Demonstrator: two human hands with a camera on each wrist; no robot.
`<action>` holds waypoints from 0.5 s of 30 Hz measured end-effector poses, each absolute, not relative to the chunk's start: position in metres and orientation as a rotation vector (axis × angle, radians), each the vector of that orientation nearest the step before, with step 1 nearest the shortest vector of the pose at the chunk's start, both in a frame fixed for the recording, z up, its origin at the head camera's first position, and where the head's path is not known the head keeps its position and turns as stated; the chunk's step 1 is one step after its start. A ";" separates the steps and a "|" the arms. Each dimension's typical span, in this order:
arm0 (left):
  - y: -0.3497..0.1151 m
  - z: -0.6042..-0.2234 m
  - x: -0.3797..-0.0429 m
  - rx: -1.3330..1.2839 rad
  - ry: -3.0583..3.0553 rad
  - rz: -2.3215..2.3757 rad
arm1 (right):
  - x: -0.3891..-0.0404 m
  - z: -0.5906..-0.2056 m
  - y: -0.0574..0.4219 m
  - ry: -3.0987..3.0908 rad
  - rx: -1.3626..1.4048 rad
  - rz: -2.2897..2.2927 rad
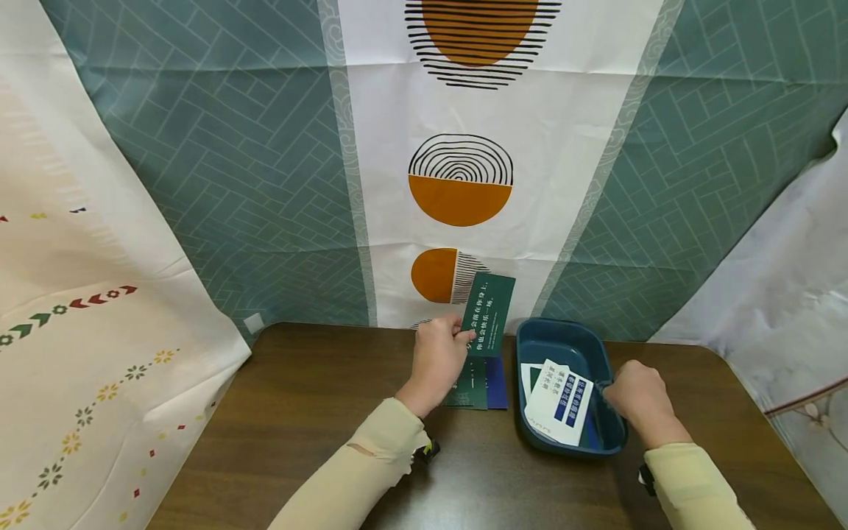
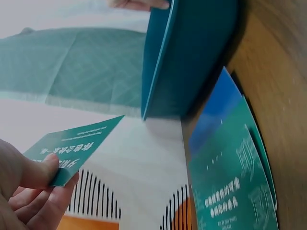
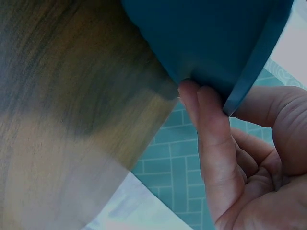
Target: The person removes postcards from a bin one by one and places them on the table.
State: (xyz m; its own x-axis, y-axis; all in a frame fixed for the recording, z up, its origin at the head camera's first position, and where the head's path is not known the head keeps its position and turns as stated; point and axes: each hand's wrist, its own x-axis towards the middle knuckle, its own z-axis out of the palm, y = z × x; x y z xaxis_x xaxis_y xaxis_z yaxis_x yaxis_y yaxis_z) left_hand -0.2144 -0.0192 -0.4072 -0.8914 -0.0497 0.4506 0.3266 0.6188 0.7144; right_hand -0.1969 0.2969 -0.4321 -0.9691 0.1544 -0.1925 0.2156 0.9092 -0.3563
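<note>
Left hand lifts a green card while right hand grips a blue box

We see the left hand (image 1: pixel 439 361) holding the green card (image 1: pixel 497 298) in a narrow pinch, the thumb on its printed face and the fingers behind. The card is tilted, its white lettering turned toward the head camera. It is up off the table (image 1: pixel 318 419), and from the left wrist we see it well apart from the things lying below.

Under that hand, a pair of green cards (image 2: pixel 228 177) overlap each other and a blue card (image 2: pixel 216 115). They lie flat on the wood, near the left side of the box (image 1: pixel 573 342).

The right hand (image 1: pixel 639 401) grips the box by its right wall. From the right wrist we see the wall caught between the thumb and the fingertips, so this grip is narrow too.

Inside the box, toward its left side, we find a white card (image 1: pixel 546 401) with dark lettering and blue strips of writing. It lies on top of other papers, which show only as slivers of white, green and blue; we cannot tell how many there are.

Behind the table hangs a cloth (image 1: pixel 265 184) in teal and white, with orange and black shapes. Both arms wear pale yellow sleeves (image 1: pixel 358 471).
</note>
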 end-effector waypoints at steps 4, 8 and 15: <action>-0.034 -0.408 -0.218 -0.173 -2.389 -1.190 | -0.196 -0.432 0.296 2.915 0.288 -0.577; -0.048 -0.413 -0.218 -0.097 -2.403 -1.189 | -0.195 -0.430 0.295 2.908 0.293 -0.592; -0.068 -0.427 -0.220 -0.008 -2.411 -1.225 | -0.195 -0.430 0.294 2.913 0.294 -0.592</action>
